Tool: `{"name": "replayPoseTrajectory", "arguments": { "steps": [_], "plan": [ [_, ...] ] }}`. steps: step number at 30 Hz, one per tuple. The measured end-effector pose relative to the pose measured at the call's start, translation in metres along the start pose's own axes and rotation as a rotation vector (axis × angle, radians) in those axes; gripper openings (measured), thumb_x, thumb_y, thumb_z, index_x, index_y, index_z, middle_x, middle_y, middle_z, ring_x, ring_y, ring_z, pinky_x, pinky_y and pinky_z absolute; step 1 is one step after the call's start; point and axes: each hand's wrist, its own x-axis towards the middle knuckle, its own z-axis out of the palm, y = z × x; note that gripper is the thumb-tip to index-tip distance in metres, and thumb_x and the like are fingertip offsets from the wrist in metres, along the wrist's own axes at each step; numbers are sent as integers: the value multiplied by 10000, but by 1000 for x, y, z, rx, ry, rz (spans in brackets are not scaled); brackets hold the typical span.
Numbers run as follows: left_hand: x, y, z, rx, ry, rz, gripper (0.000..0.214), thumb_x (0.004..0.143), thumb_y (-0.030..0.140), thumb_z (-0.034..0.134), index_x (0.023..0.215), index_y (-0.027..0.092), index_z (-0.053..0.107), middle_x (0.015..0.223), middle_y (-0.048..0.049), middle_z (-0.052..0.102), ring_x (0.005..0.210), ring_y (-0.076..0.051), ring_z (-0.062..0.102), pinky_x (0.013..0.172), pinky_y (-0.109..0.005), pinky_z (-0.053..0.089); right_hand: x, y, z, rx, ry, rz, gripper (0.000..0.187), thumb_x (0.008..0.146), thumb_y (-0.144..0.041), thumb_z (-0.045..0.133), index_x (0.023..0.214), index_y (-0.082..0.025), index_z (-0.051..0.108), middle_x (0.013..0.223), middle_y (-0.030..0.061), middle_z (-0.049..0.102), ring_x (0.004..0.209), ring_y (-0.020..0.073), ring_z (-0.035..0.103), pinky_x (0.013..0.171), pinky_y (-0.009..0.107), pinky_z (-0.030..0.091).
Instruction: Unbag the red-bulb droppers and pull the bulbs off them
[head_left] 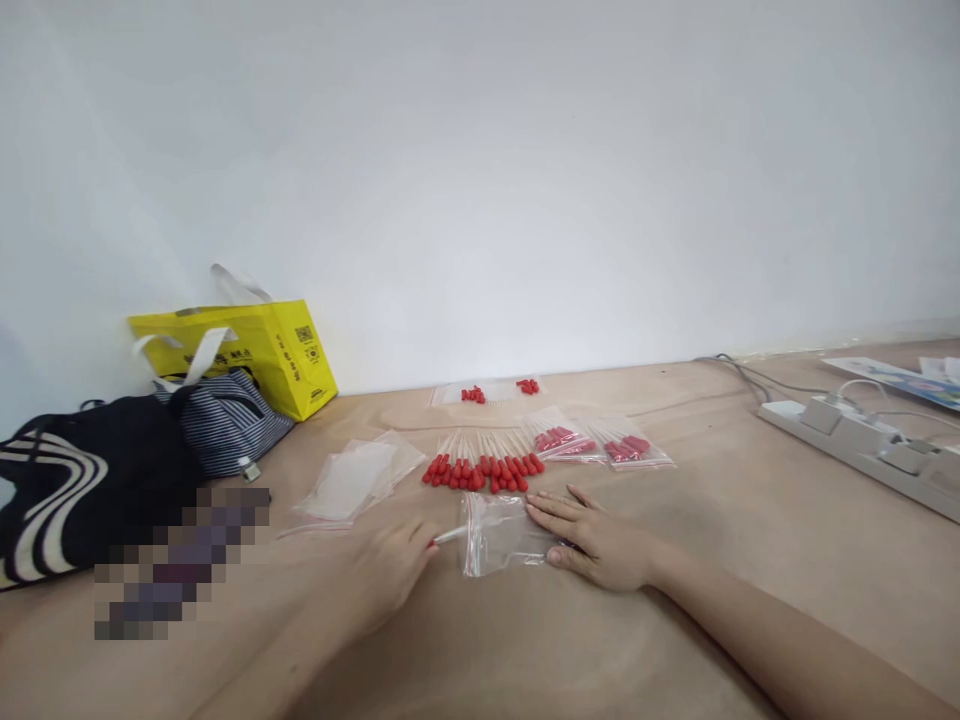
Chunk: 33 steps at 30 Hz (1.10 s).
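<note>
My left hand (397, 560) is closed round the red bulb end of a glass dropper (450, 536). Its pale tip points right, at the edge of a clear zip bag (491, 540) lying flat; whether it is inside the mouth I cannot tell. Across the right part of that bag rests my right hand (600, 540), fingers spread and palm down. Just beyond lies a row of red-bulbed droppers (480, 470), tips pointing away. Filled zip bags (630, 447) with red bulbs showing sit to the right of the row. Flat zip bags (352, 480) are piled on its left.
At the back, small red bulbs (473, 396) lie on a clear sheet. A yellow bag (300, 360), a striped pouch (232, 420) and a black bag (97, 480) stand at left. A power strip (862, 450) with plugs and cables runs along the right. A white wall closes the back.
</note>
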Motion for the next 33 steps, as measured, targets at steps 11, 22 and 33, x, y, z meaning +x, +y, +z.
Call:
{"name": "replayPoseTrajectory", "arguments": {
  "steps": [11, 22, 33],
  "plan": [
    [78, -2, -16, 199, 169, -408, 290, 857, 177, 274, 999, 141, 525, 970, -116, 561, 836, -223, 588, 694, -309, 432, 1, 1, 2, -8, 18, 18, 594, 859, -524, 256, 1362, -233, 136, 1417, 39, 174, 1307, 197, 117, 1043, 491, -9],
    [116, 1, 15, 170, 155, -415, 288, 845, 267, 347, 882, 119, 592, 919, -134, 594, 822, -232, 596, 671, -309, 438, 1, 0, 2, -8, 24, 4, 584, 862, -509, 268, 1361, -236, 137, 1415, 36, 178, 1306, 195, 122, 1039, 506, -1],
    [85, -5, 5, 58, 261, -355, 365, 820, 459, 367, 725, 176, 576, 760, -54, 616, 735, -180, 580, 649, -258, 378, 1, 2, 4, 3, 48, -5, 581, 857, -504, 293, 1359, -242, 158, 1412, 45, 197, 1301, 210, 143, 1040, 502, 7]
  ]
}}
